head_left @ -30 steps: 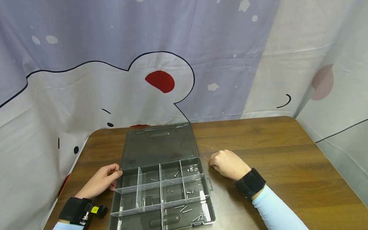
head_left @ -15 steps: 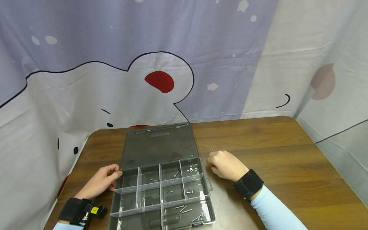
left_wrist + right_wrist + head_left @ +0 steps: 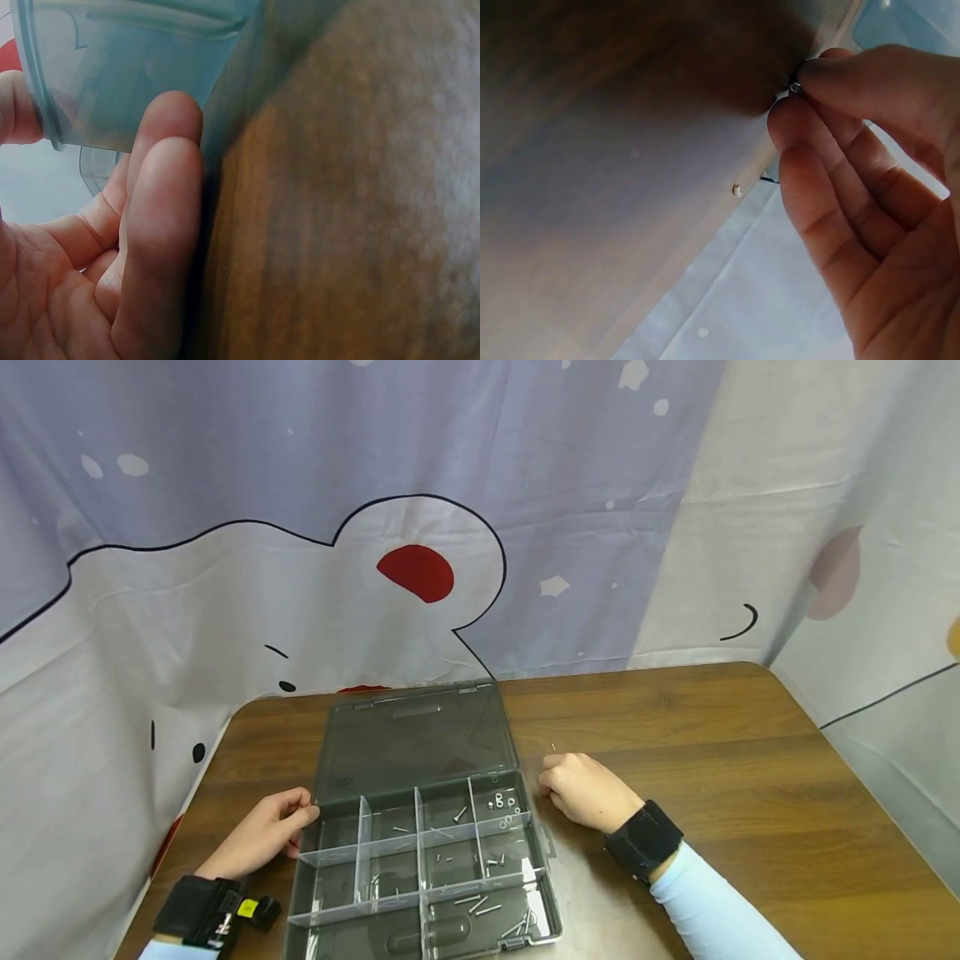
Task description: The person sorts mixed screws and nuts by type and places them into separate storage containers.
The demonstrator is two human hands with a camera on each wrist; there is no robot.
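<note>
A translucent grey compartment box [image 3: 351, 907] lies with its lid [image 3: 416, 739] folded back on the table. My left hand [image 3: 262, 833] grips the box's left wall near the hinge; in the left wrist view its fingers [image 3: 161, 217] lie along the outside, with the thumb at the rim. Right of the box, my right hand [image 3: 588, 789] is low at the tabletop. In the right wrist view, its thumb and fingertips pinch a small shiny screw [image 3: 795, 88], mostly hidden. Another tiny screw [image 3: 553, 747] is on the table just beyond that hand.
Several nuts [image 3: 500, 800] sit in the back right compartment. Longer screws [image 3: 489, 909] lie in the front right one, and short screws [image 3: 495, 862] in the middle ones. The wooden table [image 3: 735, 760] ends at a patterned curtain [image 3: 585, 527] behind.
My right hand has shifted slightly left toward the box, and small screws beside its fingertips no longer show in the head view. My left hand and the box have stayed put.
</note>
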